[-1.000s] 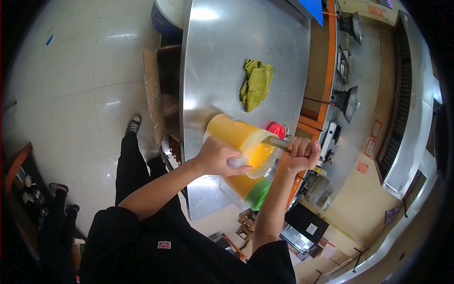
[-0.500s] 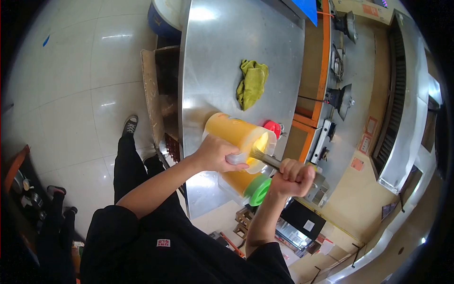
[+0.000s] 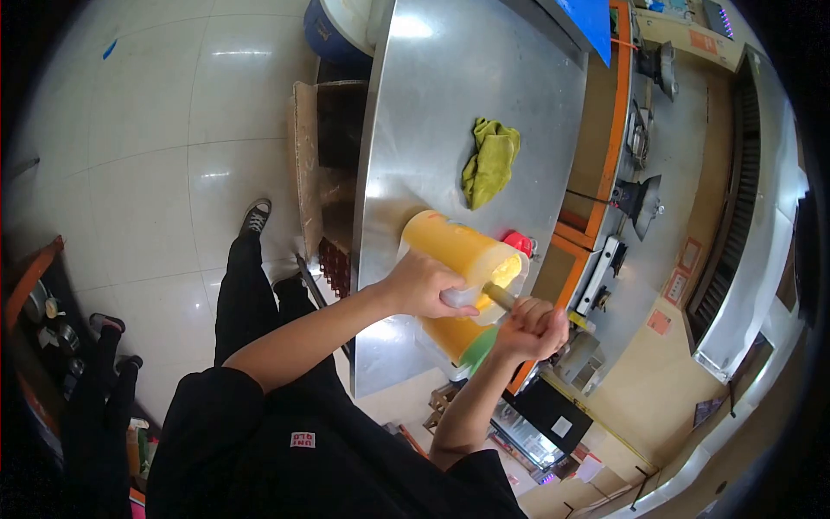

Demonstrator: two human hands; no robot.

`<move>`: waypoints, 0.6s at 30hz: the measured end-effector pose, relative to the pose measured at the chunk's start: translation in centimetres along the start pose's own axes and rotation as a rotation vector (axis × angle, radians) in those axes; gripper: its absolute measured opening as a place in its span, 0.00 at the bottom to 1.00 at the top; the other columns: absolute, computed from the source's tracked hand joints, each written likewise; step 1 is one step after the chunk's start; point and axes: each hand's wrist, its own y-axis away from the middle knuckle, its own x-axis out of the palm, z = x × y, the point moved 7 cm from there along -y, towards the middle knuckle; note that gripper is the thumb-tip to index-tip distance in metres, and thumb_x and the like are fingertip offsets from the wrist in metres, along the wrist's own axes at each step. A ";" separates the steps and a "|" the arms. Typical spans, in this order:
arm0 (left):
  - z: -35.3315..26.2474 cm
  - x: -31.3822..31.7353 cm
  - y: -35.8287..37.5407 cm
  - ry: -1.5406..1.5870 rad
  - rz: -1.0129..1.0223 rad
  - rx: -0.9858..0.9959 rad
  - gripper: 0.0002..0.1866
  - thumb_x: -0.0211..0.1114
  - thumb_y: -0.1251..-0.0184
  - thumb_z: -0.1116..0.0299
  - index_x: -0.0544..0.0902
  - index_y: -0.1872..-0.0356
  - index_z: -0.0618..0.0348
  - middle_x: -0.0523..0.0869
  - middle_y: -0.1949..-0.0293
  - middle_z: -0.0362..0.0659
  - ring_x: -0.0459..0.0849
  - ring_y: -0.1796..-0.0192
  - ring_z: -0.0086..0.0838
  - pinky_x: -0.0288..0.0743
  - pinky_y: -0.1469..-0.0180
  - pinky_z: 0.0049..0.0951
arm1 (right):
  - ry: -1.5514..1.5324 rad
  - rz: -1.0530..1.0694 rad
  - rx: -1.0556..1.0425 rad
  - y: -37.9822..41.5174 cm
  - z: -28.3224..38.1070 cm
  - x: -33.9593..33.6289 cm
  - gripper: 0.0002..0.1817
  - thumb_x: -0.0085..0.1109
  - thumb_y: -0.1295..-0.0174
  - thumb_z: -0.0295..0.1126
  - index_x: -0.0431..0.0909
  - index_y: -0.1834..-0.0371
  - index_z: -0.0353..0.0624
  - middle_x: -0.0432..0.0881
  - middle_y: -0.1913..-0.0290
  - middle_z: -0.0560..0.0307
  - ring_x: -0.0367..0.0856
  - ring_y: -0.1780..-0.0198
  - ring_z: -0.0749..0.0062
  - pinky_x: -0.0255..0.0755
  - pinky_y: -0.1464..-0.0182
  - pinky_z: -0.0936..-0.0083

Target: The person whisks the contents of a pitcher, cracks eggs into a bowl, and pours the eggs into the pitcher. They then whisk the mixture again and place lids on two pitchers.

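Observation:
My left hand [image 3: 424, 285] is closed on the rim side of a clear pitcher [image 3: 450, 242] holding yellow-orange liquid, with yellow froth at its mouth. In my right hand [image 3: 534, 329] is the handle of a stirring tool [image 3: 500, 297], probably a whisk, whose far end is hidden inside the pitcher. A second container [image 3: 454, 337] of orange liquid with a green lid [image 3: 477, 349] stands beside the first, partly covered by it. Past the pitcher's mouth is a red lid [image 3: 519, 242]. A crumpled green cloth [image 3: 491, 163] lies on the metal table [image 3: 432, 104].
A blue and white bucket [image 3: 337, 33] and an open cardboard box [image 3: 307, 164] are beside the table's left edge. Woks [image 3: 638, 203] and burners line the counter at right. Another person's legs [image 3: 95, 398] show at lower left.
The tool has gone deeper into the pitcher, with my right hand closer to the mouth. My left hand keeps its hold. The whole view has shifted, moving the table rightward.

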 end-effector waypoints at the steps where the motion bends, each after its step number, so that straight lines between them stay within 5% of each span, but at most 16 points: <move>1: -0.1 0.0 0.1 0.012 -0.012 0.005 0.24 0.78 0.54 0.46 0.78 0.85 0.54 0.79 0.83 0.42 0.82 0.77 0.39 0.73 0.72 0.34 | -0.069 -0.098 0.096 -0.7 -0.4 -1.3 0.22 0.44 0.32 0.33 0.53 0.86 0.52 0.54 0.91 0.65 0.50 0.89 0.78 0.51 0.84 0.75; 7: -0.1 -0.3 0.0 0.037 -0.066 0.035 0.24 0.78 0.55 0.46 0.80 0.84 0.55 0.81 0.79 0.43 0.82 0.73 0.41 0.74 0.67 0.36 | -0.214 -0.474 0.285 -3.8 -3.2 -5.1 0.23 0.49 0.33 0.37 0.54 0.86 0.54 0.53 0.91 0.67 0.49 0.89 0.80 0.50 0.82 0.77; 10: 0.2 -0.1 0.1 0.063 -0.038 -0.011 0.25 0.78 0.55 0.46 0.79 0.83 0.57 0.81 0.76 0.44 0.82 0.68 0.43 0.73 0.62 0.39 | -0.158 -0.457 0.073 -2.8 -2.2 -4.4 0.22 0.48 0.32 0.35 0.54 0.86 0.53 0.54 0.91 0.67 0.50 0.89 0.80 0.51 0.83 0.78; 13: 0.2 -0.1 0.1 0.046 -0.023 -0.016 0.25 0.78 0.54 0.46 0.78 0.85 0.57 0.81 0.77 0.45 0.82 0.69 0.43 0.73 0.63 0.39 | -0.017 -0.138 -0.172 -0.5 0.2 -0.7 0.22 0.47 0.32 0.33 0.54 0.86 0.52 0.55 0.91 0.67 0.51 0.90 0.80 0.52 0.84 0.77; 18: 0.7 0.8 0.4 0.028 -0.016 -0.022 0.27 0.77 0.52 0.44 0.76 0.88 0.56 0.76 0.86 0.43 0.79 0.78 0.42 0.71 0.72 0.38 | 0.010 -0.115 0.088 -0.6 0.1 -1.5 0.22 0.46 0.32 0.35 0.54 0.87 0.52 0.54 0.90 0.67 0.50 0.88 0.79 0.51 0.82 0.76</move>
